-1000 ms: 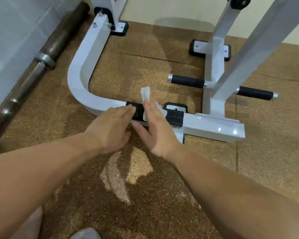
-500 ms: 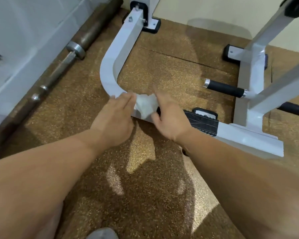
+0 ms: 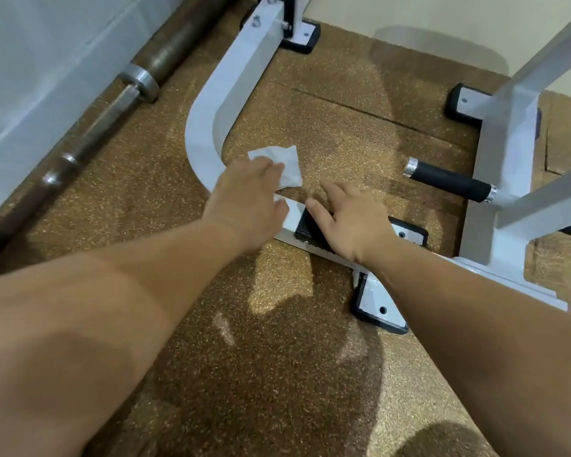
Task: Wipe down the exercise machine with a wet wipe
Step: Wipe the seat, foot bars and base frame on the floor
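Wiping the bend of the base frame [image 3: 208, 127]: your left hand [image 3: 244, 206] grips the wet wipe [image 3: 284, 163] there, right hand [image 3: 356, 225] rests loose and empty on the black footplate [image 3: 305, 230]; next I'd sweep up the curve.

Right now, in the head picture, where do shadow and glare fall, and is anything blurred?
Head view: a broad dark shadow lies on the floor at lower centre, with bright patches inside it; the chrome cap of the black handle glints; the left hand and the wet wipe it holds look slightly soft.

Faint marks, perhaps lettering, on the black foot plate [image 3: 305, 229] are unreadable.
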Demonstrator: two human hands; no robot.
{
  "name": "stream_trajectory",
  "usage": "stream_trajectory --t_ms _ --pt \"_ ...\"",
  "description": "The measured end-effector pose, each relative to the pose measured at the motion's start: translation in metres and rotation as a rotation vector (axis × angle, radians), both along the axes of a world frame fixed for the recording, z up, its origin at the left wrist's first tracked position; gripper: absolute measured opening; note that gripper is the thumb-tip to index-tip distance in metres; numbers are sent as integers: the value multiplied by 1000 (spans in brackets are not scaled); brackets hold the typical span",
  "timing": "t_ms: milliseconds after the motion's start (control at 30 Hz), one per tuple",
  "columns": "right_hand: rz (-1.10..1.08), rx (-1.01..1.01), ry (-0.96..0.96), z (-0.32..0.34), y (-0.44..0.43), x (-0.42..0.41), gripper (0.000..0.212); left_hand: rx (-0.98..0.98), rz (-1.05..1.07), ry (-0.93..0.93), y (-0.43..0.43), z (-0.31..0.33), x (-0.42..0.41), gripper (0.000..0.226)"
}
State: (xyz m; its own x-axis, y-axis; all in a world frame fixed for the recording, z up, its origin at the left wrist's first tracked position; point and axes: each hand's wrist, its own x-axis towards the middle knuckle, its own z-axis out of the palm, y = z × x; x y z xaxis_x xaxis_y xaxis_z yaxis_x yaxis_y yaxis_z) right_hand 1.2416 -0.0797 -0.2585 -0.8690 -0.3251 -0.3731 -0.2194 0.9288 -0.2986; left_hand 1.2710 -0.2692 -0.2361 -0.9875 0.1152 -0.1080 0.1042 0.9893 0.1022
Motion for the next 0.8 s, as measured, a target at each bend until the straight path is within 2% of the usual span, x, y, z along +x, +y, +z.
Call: stream_trajectory --t_ms 67,100,200,300,333,400,467,633,800 --pt "27 90 -5 -2 -6 -11 77 -46 40 -29 -9 -3 -27 56" --pt "27 136 -12 -5 -8 -15 78 -74 16 -102 -11 -6 -40 55" --pt "-80 180 -5 -14 -10 -21 83 -208 -91 -430 -8 -23 -75 53" --pt "-126 172 41 -20 -10 -20 83 -189 -101 -687 7 -40 -96 54" --pt "-129 164 40 -21 -9 -20 82 -160 -57 -745 9 -48 -104 60" --pt "-133 160 29 -22 -9 -20 82 -123 63 -836 6 -59 -115 88" --pt "-131 160 27 -22 -9 -21 82 -88 76 -912 4 -60 -117 97" --pt "-142 144 31 -22 -9 -21 75 2 -61 -804 4 -57 -112 63" --pt "-156 138 64 -21 -10 -19 74 49 -163 -377 1 -36 -88 54"
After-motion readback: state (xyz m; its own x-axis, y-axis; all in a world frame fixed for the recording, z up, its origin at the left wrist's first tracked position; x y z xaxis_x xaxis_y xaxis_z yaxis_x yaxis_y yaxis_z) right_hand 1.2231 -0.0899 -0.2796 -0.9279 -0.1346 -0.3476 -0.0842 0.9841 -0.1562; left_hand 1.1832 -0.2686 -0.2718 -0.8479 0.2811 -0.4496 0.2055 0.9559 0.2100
